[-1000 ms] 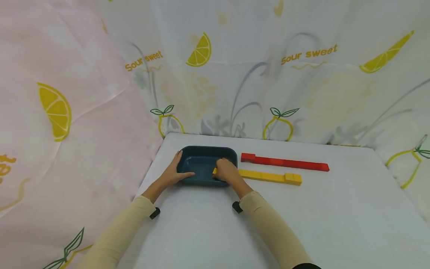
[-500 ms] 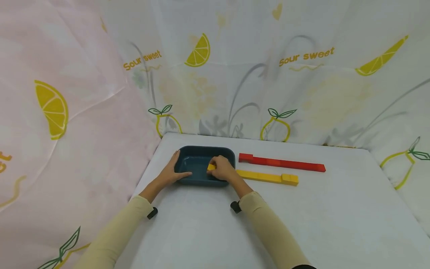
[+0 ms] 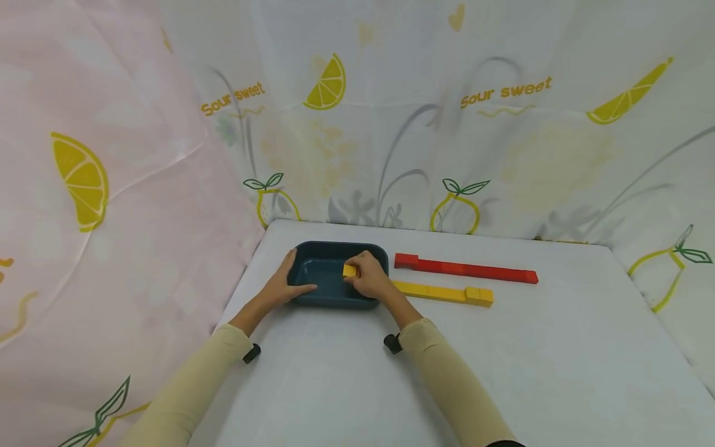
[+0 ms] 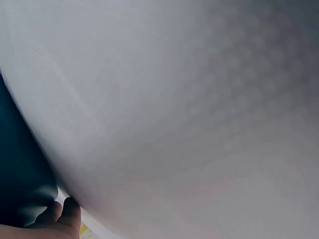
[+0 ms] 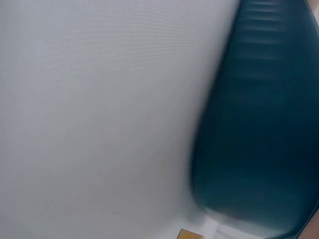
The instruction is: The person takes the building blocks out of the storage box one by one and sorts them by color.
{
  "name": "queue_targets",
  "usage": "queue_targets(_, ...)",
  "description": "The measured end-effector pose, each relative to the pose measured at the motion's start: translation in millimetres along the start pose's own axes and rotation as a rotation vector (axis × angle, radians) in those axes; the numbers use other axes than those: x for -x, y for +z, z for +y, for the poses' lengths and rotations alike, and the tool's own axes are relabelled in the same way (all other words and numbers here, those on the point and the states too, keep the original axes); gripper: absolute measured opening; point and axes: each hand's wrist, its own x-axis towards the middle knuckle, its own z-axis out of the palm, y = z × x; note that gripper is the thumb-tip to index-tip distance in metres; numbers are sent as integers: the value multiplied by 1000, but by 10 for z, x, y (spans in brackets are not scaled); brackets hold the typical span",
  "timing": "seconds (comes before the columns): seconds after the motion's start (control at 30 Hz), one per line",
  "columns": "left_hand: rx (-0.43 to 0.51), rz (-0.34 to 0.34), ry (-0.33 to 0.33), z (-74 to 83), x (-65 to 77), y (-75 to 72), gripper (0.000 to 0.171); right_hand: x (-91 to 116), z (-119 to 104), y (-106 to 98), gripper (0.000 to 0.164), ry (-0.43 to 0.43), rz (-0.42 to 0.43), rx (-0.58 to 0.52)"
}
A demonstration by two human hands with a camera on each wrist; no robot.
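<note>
In the head view a dark teal rectangular basin (image 3: 324,301) stands on the white table. My left hand (image 3: 279,285) grips its near left corner, thumb over the front rim and fingers along the outer left side. Over the basin's right half, my right hand (image 3: 370,276) pinches a yellow block (image 3: 349,270) between thumb and fingers. Just right of the basin runs a row of yellow blocks (image 3: 441,293), with a raised piece near its right end. The left wrist view shows fingertips (image 4: 70,214) beside the basin wall (image 4: 20,159).
Behind the yellow row lies a similar red row of blocks (image 3: 475,270), with a raised piece at its left end. A lemon-print curtain (image 3: 391,124) hangs behind the table (image 3: 558,347) and along its left side.
My right hand has moved slightly left and up in the head view with the yellow block, whose face now shows more clearly. My left hand keeps its grip on the basin. The view has shifted slightly.
</note>
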Motion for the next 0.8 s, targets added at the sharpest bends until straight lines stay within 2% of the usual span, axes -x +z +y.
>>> queue_targets(0.23,6,7,9,-20,-2,-19,119,12,-14,-31,32,-53,36,-51)
queue_targets(0.37,14,-7,15,-40,8,17,121,133,-42,-154,32,-73,43,-102)
queue_targets(0.47,31,-27,20,-50,16,48,122,315,-114,-395,33,-137,37,-110)
queue_targets(0.63,38,-9,27,-55,38,30,122,630,-170,-958,34,-227,51,-101)
queue_targets(0.8,38,-11,48,-26,36,-10,120,944,89,-1440,33,-159,88,-31)
